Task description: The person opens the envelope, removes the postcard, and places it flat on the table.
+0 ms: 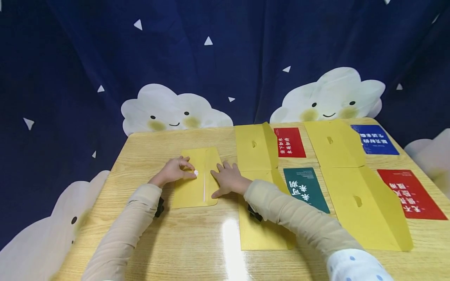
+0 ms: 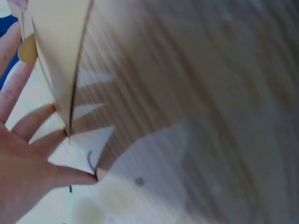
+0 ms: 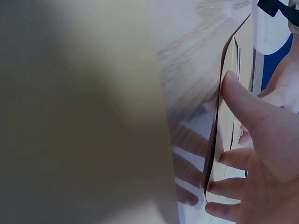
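A yellow envelope [image 1: 191, 195] lies folded on the table, with a narrow flap and a thin pale slit along its right part. On its left side, my left hand [image 1: 174, 169] has thumb and index finger curled in at a small pale spot. A half-round tab [image 2: 28, 50] stands between those two fingers in the left wrist view, while other fingers touch the envelope's edge. My right hand [image 1: 229, 180] lies spread across the right edge of the envelope. In the right wrist view its thumb and fingertips [image 3: 227, 158] press along the flap; nothing is gripped there.
Two larger yellow envelopes [image 1: 261, 238] [image 1: 351, 179] lie unfolded to the right, under and beyond my right forearm. Among them lie red cards [image 1: 299, 142] [image 1: 422, 187], a green card [image 1: 313, 191] and a blue card [image 1: 381, 146]. Behind the wooden table [image 1: 183, 253] hangs a dark blue curtain [image 1: 239, 58].
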A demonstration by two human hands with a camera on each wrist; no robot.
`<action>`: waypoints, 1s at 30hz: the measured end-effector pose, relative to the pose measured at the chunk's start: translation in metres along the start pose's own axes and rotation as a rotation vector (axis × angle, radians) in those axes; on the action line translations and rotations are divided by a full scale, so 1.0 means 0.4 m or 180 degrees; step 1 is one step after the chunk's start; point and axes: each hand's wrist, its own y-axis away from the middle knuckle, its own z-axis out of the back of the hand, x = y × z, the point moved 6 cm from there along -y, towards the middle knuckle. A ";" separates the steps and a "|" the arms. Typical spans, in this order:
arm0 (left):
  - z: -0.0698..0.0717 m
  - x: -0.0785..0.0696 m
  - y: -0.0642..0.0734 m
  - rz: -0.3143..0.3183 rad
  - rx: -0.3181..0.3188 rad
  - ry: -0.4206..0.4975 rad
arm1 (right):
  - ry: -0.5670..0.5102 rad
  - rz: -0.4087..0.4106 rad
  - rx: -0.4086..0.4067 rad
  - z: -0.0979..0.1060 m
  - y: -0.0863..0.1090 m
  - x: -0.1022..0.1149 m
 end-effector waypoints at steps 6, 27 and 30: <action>0.000 -0.035 -0.006 -0.0064 -0.0117 -0.0328 | 0.0036 -0.0013 0.0062 -0.002 -0.008 0.000; 0.008 -0.030 -0.014 -0.0152 0.0199 -0.0489 | 0.0714 0.0003 0.0093 0.005 -0.011 0.007; 0.009 -0.031 -0.014 -0.0183 0.0192 -0.0498 | 0.0900 0.0009 0.0221 0.003 -0.012 0.014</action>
